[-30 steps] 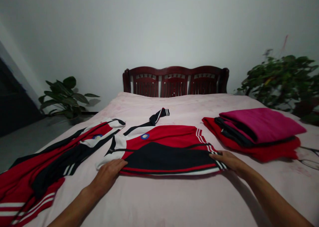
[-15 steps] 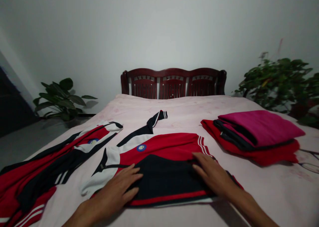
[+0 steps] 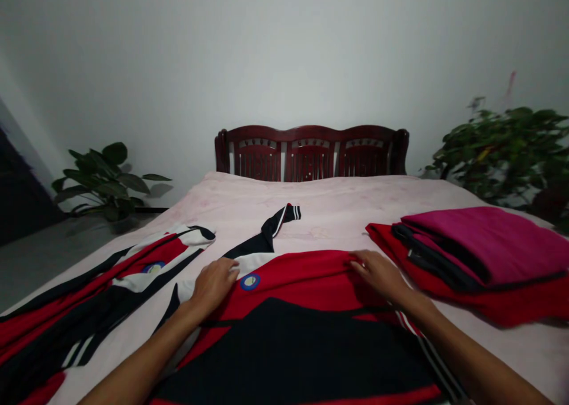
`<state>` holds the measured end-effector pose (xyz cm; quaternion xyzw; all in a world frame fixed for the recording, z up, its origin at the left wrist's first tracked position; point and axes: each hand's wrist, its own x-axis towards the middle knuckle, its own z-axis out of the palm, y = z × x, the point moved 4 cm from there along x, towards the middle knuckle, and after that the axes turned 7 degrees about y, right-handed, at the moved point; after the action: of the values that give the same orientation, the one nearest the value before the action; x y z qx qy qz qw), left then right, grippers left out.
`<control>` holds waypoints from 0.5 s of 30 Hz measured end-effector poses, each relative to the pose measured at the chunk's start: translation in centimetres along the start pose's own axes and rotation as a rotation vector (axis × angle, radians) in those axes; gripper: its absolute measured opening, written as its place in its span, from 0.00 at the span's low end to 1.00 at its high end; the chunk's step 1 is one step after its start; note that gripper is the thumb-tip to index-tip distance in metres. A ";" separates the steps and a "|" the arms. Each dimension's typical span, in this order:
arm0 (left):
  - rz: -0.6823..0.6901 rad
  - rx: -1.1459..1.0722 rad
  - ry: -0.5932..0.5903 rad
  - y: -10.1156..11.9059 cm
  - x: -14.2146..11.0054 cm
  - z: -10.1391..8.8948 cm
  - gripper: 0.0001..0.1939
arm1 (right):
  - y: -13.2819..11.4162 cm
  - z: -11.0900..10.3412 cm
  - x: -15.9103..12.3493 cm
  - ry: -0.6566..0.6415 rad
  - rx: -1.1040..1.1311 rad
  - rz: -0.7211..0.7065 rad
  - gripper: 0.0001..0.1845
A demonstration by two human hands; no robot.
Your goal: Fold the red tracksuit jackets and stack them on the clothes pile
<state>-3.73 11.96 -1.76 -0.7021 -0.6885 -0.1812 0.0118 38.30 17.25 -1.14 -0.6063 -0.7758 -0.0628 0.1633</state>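
Observation:
A red, black and white jacket with a round blue badge lies in front of me on the bed. My left hand is closed on its far edge, at the white shoulder part just left of the badge. Toward the hem, my right hand pinches the same far edge of red cloth. One dark sleeve with a white-striped cuff stretches away from the jacket toward the headboard. Beside it on the left, a second jacket of the same colours lies spread out.
To the right sits a stack of folded clothes, magenta on top and red below. A pink bedsheet covers the bed, which ends at a dark wooden headboard. Potted plants stand at left and right.
Both hands have moved from lying on the jacket's black middle to its far edge and closed on the cloth. The jacket now reaches nearer to me, with more of its front showing.

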 end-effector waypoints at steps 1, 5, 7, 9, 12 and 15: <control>0.005 0.027 0.048 0.2 1.3 0.4 0.18 | -0.3 0.5 1.6 0.006 -0.025 -0.027 0.24; 0.080 0.077 0.107 1.0 4.6 3.2 0.20 | -0.3 2.9 5.7 -0.139 -0.059 -0.029 0.24; 0.095 0.083 0.103 0.7 5.3 4.4 0.15 | 0.2 3.9 6.7 -0.252 0.020 0.039 0.17; 0.080 0.080 0.094 0.2 5.9 5.2 0.08 | 0.6 4.6 7.5 -0.307 0.106 0.087 0.13; 0.013 0.078 0.122 -0.8 6.7 5.9 0.11 | 0.7 5.3 8.8 -0.192 0.071 0.073 0.14; -0.043 0.080 0.147 -1.3 7.0 6.6 0.13 | 0.6 6.6 9.3 -0.066 -0.097 0.074 0.18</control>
<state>-3.50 20.56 -6.33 -0.6709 -0.7075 -0.2046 0.0863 35.70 27.91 -4.30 -0.6436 -0.7538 -0.0741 0.1103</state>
